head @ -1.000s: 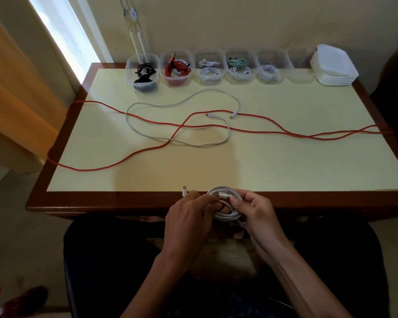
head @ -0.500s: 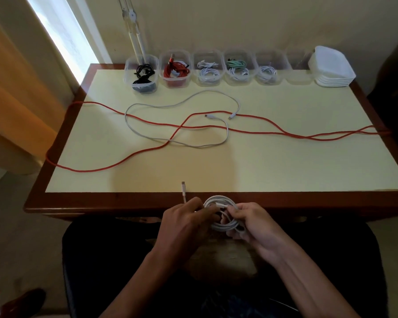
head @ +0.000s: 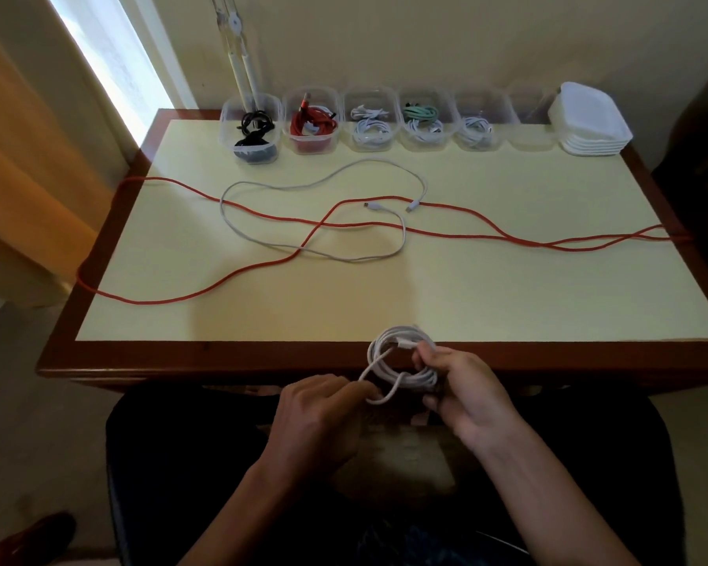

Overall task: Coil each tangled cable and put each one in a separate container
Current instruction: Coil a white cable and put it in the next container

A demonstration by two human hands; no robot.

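A white cable coil (head: 401, 357) hangs over the table's near edge. My right hand (head: 462, 390) grips the coil's right side. My left hand (head: 319, 414) pinches the cable's loose end, looped through the coil's lower left. On the table lie a long red cable (head: 458, 234) and a loose white cable (head: 323, 185), crossing each other. Along the back stands a row of clear containers: one with a black cable (head: 254, 128), one with a red cable (head: 312, 123), three with white or green coils (head: 370, 124), and one bare (head: 530, 120).
A stack of white lids (head: 589, 120) sits at the back right corner. The red cable hangs over the table's left edge (head: 99, 255) and right edge. A lamp pole (head: 238, 59) rises behind the containers. A curtain hangs at left.
The free plug end that stuck up left of the coil is now drawn down through it by my left hand. The coil has shifted slightly right.
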